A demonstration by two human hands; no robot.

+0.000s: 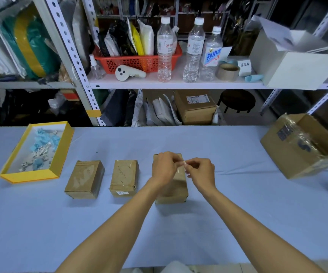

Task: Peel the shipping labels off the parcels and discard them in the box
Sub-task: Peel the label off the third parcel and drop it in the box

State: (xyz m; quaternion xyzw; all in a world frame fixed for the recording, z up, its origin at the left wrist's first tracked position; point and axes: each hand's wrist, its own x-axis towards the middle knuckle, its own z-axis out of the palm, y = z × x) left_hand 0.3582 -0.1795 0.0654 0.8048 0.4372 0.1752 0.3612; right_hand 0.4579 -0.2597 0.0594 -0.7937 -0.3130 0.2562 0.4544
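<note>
Lengthways front-to-back, parcel (176, 192), left hand (164, 167), right hand (201, 172) pinching white scrap (185, 163)

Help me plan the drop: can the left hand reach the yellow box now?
Likely yes: the yellow box lies open-topped left of the left hand, which pinches a label scrap; only the left parcel and middle parcel, both low, lie between.

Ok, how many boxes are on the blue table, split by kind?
Small brown cardboard parcels: 3
Yellow-edged shallow box holding paper scraps: 1
Large open brown cardboard carton: 1
Total: 5
</note>
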